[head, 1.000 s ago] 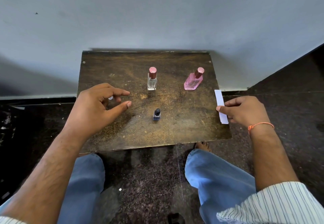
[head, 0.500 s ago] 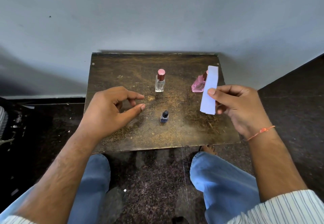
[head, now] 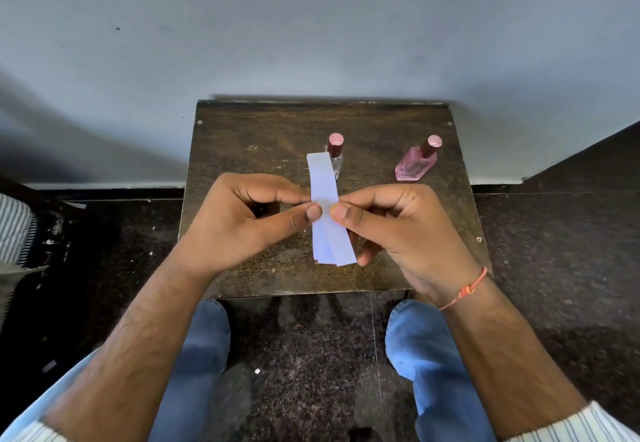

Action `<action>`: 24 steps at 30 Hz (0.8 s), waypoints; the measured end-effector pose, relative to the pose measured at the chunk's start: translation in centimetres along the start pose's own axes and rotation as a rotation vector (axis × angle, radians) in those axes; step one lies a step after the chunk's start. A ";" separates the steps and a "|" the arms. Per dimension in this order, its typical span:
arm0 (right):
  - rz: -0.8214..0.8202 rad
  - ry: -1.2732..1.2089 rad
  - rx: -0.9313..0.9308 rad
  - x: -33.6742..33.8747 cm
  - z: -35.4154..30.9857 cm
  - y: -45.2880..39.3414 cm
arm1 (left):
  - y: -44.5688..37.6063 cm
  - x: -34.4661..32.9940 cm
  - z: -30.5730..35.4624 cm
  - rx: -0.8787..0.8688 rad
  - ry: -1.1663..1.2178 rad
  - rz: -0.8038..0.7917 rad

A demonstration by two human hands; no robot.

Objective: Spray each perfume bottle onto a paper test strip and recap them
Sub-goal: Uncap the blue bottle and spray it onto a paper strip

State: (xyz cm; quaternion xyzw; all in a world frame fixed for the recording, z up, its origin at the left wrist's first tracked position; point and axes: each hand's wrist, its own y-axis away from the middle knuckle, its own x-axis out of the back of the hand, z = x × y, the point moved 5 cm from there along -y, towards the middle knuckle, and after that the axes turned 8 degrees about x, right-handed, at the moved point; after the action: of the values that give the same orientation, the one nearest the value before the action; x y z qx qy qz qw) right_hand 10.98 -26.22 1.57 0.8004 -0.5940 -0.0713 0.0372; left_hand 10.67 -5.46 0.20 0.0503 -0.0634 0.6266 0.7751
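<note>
Both my hands pinch a small stack of white paper strips (head: 327, 199) held upright above the middle of the wooden table (head: 256, 130). My left hand (head: 249, 220) grips the stack from the left, my right hand (head: 401, 230) from the right, thumbs meeting on the paper. Behind the strips stands a clear perfume bottle (head: 336, 151) with a dark red cap, partly hidden by the paper. A pink perfume bottle (head: 415, 164) with a pink cap stands at the back right. The small dark blue bottle seen earlier is hidden behind my hands.
The table stands against a pale wall (head: 311, 26) on a dark speckled floor (head: 554, 251). My knees in blue jeans (head: 426, 355) sit just below the table's near edge. A striped object (head: 14, 227) lies at the far left.
My right hand lifted the paper strips from the table's right edge and carried them to the middle. My left hand came over and took hold of them too, covering the small blue bottle.
</note>
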 end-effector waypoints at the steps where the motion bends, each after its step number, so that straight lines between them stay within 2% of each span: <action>1: 0.003 -0.009 -0.003 -0.1 0.0 0.0 | 0.0 0.1 0.0 0.011 0.018 0.006; 10: 0.001 -0.097 -0.053 -0.3 0.2 -0.1 | 0.0 0.8 -0.7 0.015 -0.016 0.024; 18: -0.073 -0.172 -0.148 -0.7 0.6 0.3 | 0.2 1.6 -0.6 -0.014 -0.319 0.153; 24: -0.099 -0.198 -0.177 -1.4 0.4 0.5 | 0.4 1.2 0.2 -0.117 -0.508 0.141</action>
State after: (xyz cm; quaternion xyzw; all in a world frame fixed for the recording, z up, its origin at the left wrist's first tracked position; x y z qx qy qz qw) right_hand 9.99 -24.98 1.31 0.8115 -0.5458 -0.2036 0.0454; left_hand 10.56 -4.29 0.60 0.1566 -0.2955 0.6415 0.6904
